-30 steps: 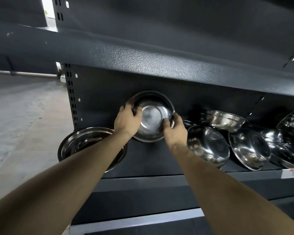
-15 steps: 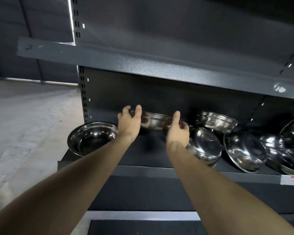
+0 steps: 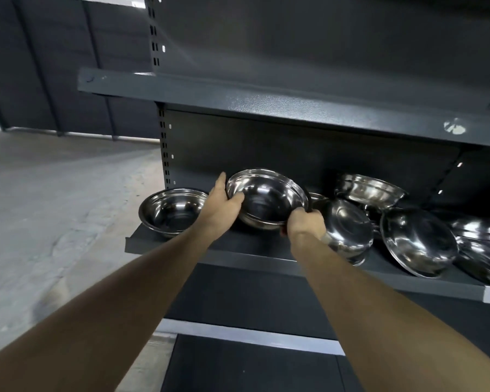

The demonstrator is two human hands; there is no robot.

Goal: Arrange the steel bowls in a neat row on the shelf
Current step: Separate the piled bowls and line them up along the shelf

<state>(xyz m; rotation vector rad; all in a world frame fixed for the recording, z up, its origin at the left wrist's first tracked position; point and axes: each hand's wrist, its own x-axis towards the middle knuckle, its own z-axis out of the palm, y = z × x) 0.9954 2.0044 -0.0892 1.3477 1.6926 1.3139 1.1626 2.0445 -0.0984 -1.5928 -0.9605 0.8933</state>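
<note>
Both hands hold one steel bowl by its rim, mouth up and tipped toward me, low over the dark shelf. My left hand grips its left rim and my right hand its near right rim. Just left of it another steel bowl sits upright at the shelf's left end. To the right, several more bowls lie in a jumble: one tilted on its side, one upright at the back, another tilted one.
An upper shelf overhangs closely above the bowls. The perforated upright marks the shelf's left end, with concrete floor beyond. More bowls crowd the far right edge. A lower shelf edge lies beneath.
The held bowl went from facing me, to level, to tipped toward me with its mouth up, and came down beside the left bowl. My view shifted left and back.
</note>
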